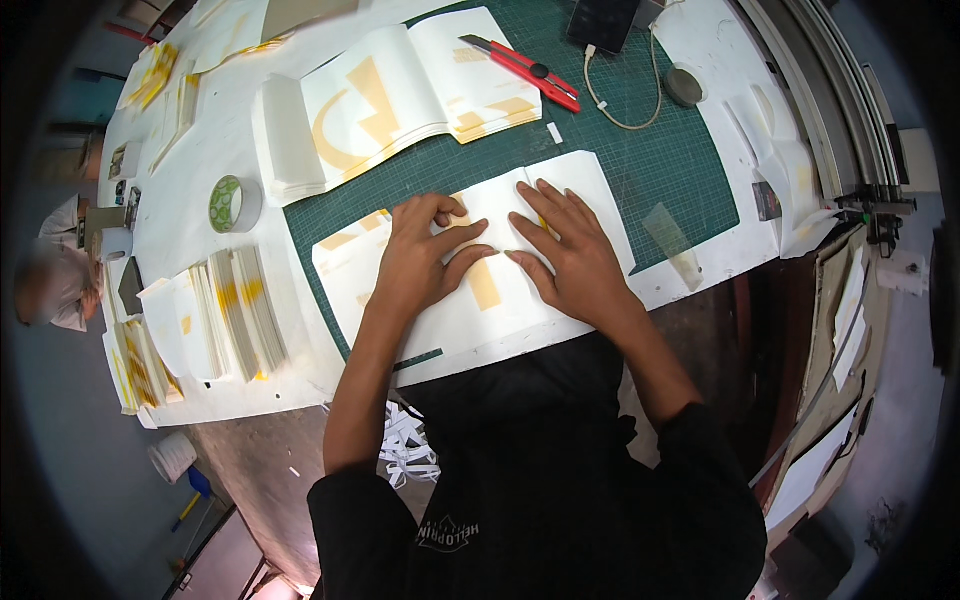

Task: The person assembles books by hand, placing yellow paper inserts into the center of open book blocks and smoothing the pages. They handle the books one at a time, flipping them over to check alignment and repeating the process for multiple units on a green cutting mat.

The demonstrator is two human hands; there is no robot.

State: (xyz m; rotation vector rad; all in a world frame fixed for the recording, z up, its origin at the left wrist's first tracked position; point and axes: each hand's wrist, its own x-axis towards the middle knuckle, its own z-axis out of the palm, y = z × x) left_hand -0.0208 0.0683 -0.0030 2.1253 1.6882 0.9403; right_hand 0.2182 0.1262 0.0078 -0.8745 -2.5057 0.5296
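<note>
A wide white paper sheet (350,290) with pale orange print lies on the green cutting mat (690,190), close to the table's front edge. My left hand (425,250) rests on its middle, thumb and forefinger stretched toward the right and the other fingers bent. Just right of it, my right hand (580,255) presses down with fingers spread, beside a crease line in the paper. The two thumbs nearly meet, and neither hand grips anything visible. Beyond them lies an open stack of printed sheets (385,100), with a red utility knife (525,73) on its right part.
A tape roll (235,204) stands left of the mat, near bundles of folded paper (235,310). A phone (603,22), its cable and a dark round object (683,86) occupy the far right. Paper trimmings (408,445) lie below the table. Another person (65,265) is at far left.
</note>
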